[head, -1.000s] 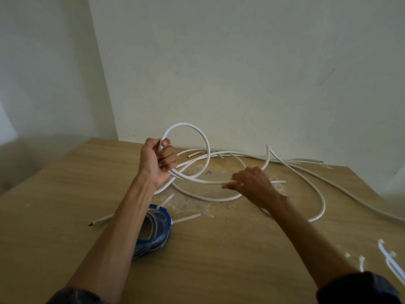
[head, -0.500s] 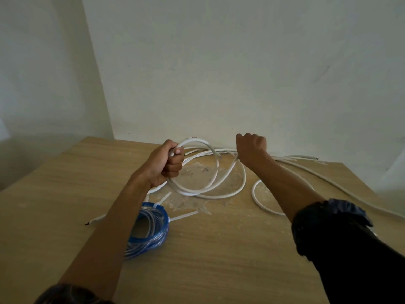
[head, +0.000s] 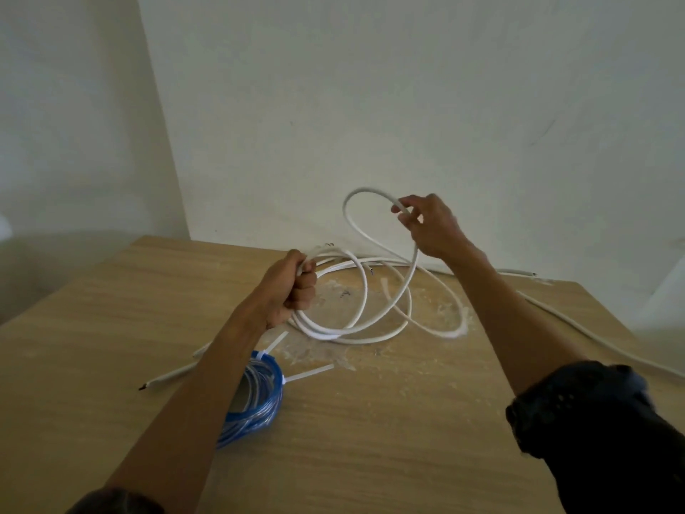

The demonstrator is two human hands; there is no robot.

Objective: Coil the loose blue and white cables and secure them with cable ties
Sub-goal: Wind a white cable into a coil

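Loops of thin white cable (head: pixel 356 330) are spread over the pale wooden bench (head: pixel 370 458). A coiled blue cable (head: pixel 267 406) is laid at the left forearm, bound by white cable ties (head: pixel 309 374). Gathered white loops are gripped in the curled fingers of the left hand (head: pixel 293 287). A raised loop is pinched by the right hand (head: pixel 433 228).

One blue cable coil (head: pixel 268 402) with two cable ties (head: pixel 310 374), one bench (head: pixel 370 439), two hands: left hand (head: pixel 293 291), right hand (head: pixel 433 228). The pieces of white cable (head: pixel 356 330) are too tangled to count.
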